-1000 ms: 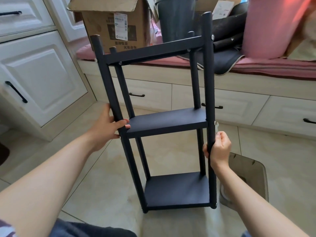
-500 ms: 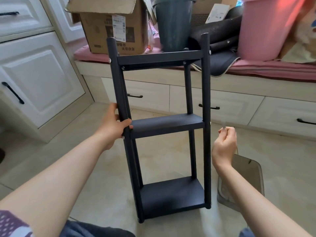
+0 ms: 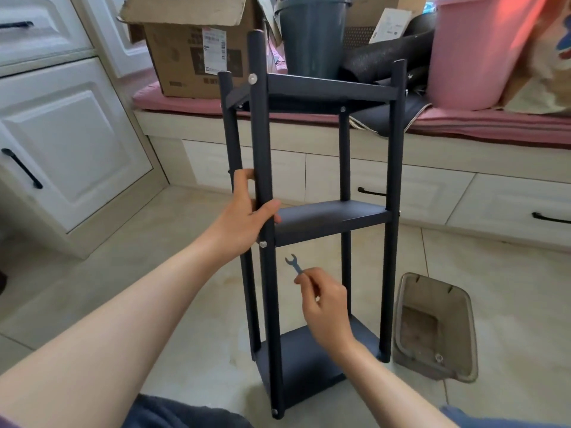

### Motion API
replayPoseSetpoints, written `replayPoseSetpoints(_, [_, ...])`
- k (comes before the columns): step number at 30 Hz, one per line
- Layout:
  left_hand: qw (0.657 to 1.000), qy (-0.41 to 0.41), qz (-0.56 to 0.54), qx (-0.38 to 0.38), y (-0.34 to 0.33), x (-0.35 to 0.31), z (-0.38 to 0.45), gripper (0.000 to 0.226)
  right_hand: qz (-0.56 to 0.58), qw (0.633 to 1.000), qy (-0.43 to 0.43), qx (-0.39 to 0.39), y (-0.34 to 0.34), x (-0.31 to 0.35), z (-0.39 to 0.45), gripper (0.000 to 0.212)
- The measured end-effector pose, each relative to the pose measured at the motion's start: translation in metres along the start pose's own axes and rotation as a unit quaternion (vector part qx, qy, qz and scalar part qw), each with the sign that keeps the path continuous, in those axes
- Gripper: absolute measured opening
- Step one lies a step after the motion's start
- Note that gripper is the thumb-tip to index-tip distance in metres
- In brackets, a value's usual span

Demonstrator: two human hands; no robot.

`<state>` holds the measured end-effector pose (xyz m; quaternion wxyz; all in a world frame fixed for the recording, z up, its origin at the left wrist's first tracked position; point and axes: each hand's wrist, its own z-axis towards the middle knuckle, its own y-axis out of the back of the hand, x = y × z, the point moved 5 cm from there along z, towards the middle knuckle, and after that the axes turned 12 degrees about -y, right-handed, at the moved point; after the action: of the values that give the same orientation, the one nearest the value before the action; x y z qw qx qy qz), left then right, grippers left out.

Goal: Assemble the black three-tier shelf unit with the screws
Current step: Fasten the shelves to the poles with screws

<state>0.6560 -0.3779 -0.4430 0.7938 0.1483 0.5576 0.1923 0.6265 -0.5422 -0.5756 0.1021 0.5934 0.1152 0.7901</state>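
**Shelf unit stands on the floor, one hand on a post, the other holding a spanner**

Shelf unit [image 3: 333, 220], black with three tiers and four round posts, stands upright on the tiled floor [image 3: 494, 288] in front of the person, turned so that one corner post faces the camera. Silver screws show on that near post: one screw head [image 3: 252, 78] at the top tier, another [image 3: 263, 244] at the middle tier and a third near the foot. More screw heads show at the far posts under the top tier.

The left hand [image 3: 247, 217] grips the near post just above the middle tier, fingers behind the post and the thumb wrapped across its front, lying on the edge of the middle shelf. The right hand [image 3: 324, 307] is held in front of the unit, between the middle and bottom tiers, clear of the posts. Its fingers are curled and pinch the handle of a small blue spanner [image 3: 293, 263], whose open end points up and to the left, below and to the right of the middle screw and not touching it.

Just beside the unit's right rear foot a clear plastic container [image 3: 432, 329] lies on the floor with a small metal part inside. Behind the unit runs a low bench with white drawers and a pink cushion [image 3: 463, 125], carrying a cardboard box [image 3: 191, 57], a dark grey bucket [image 3: 312, 38] and a pink bucket [image 3: 475, 50]. White cabinets [image 3: 61, 134] stand to the left.
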Motion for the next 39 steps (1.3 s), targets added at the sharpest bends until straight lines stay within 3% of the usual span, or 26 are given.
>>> replayPoseSetpoints(6, [1.000,0.006,-0.005,0.002,-0.016,-0.006,0.005,0.044,0.025,0.996,-0.078,-0.017,-0.002,-0.009,-0.010,0.019])
replayPoseSetpoints(22, [0.997,0.033,-0.067,-0.033,-0.005,0.010,0.008,0.038,-0.026,0.998,-0.052,0.007,-0.001,0.019,0.022,0.017])
replayPoseSetpoints(39, [0.999,0.029,-0.028,-0.015,-0.008,0.006,0.008,0.040,-0.042,0.999,-0.009,-0.008,-0.006,0.020,0.044,0.015])
